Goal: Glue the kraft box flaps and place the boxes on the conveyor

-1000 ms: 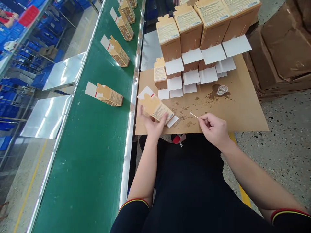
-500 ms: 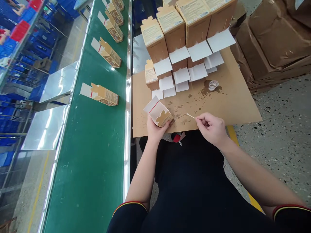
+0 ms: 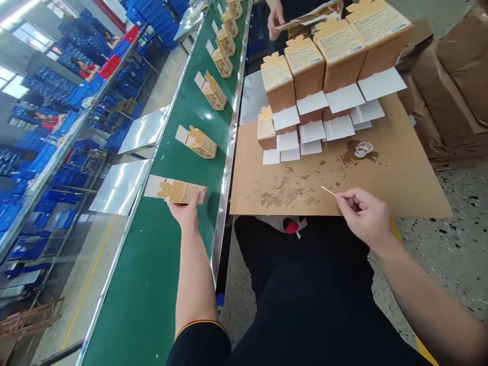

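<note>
The left hand (image 3: 185, 212) reaches over the green belt (image 3: 152, 284), fingers closed on the near edge of a carton (image 3: 182, 191) that lies flat on the belt, its white flap toward the left. More cartons (image 3: 201, 143) lie in a line farther up the belt. The right hand (image 3: 364, 216) pinches a thin stick (image 3: 328, 191) over a stained cardboard sheet (image 3: 400, 178). Behind it, rows of cartons (image 3: 305, 66) stand with white flaps open; a small clear cup (image 3: 362, 149) sits beside them.
</note>
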Demonstrator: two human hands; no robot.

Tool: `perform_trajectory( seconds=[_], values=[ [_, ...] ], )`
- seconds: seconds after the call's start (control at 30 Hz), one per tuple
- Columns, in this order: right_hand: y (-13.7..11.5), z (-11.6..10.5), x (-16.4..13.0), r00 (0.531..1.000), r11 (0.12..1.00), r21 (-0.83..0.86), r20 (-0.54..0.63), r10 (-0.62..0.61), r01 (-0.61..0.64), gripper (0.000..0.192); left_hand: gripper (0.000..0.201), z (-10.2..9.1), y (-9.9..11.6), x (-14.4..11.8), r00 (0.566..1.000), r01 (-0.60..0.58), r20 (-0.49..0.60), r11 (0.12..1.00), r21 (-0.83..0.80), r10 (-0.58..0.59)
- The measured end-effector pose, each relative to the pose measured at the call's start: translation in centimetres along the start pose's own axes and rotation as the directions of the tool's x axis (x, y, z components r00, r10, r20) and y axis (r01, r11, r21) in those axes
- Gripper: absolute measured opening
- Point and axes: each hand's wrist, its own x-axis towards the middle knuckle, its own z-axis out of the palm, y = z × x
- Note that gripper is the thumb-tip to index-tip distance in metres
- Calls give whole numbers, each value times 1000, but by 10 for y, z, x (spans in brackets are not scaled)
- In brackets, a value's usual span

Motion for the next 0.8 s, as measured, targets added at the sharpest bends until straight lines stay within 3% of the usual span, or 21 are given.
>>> perform_trajectory(
  seconds=[0.13,0.27,0.33,0.4,0.47,0.53,0.6,0.73,0.8],
  values=[
    [4,1,4,1000,1000,8,11,-11,11,31,91,1,-16,8,988,152,-5,983,107,-152],
    [7,-19,2,1000,1000,-1,-14,-10,10,29,105,-9,-20,-5,982,188,-3,965,184,-191],
    [10,-37,-3,999,999,-28,-48,17,-18,25,101,-19,-17,-18,991,112,-95,963,245,-92],
    [11,-54,-10,993,997,-56,-102,55,-61,22,84,-23,-10,-29,981,-53,-166,963,264,100],
    [11,-64,-13,984,993,-68,-158,81,-93,24,71,-8,1,-34,948,-251,-146,945,208,284],
    [9,-65,-12,979,994,-62,-186,83,-95,28,63,28,16,-30,922,-379,-45,921,96,384],
    [6,-59,-7,981,996,-56,-187,52,-64,33,55,82,33,-20,906,-407,128,914,-8,404],
    [-3,-38,2,992,999,-49,-126,-18,12,40,48,201,58,0,836,-292,476,956,-34,272],
    [-7,-32,3,994,998,-54,-101,-37,31,40,48,246,62,2,795,-213,584,977,16,164]
  ],
)
